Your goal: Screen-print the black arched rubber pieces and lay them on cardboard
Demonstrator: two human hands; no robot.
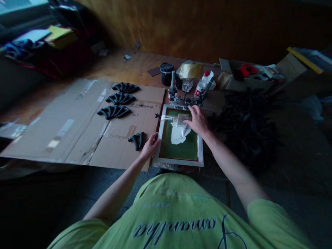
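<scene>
A screen-printing frame (199, 154) with a pale border and green mesh lies flat in front of me, with a smear of white ink (178, 134) on the mesh. My left hand (149, 146) grips the frame's left edge. My right hand (197, 121) is closed on a clear squeegee (182, 119) at the top of the white ink. A single black curved part (137, 140) lies on the cardboard just left of my left hand.
Flattened cardboard (77, 128) covers the floor on the left, carrying three rows of black curved parts (114, 111). Behind the frame stand a hinge clamp (185, 100), a black pot (166, 73) and bottles (201, 87). A dark heap of black parts (243, 128) lies to the right.
</scene>
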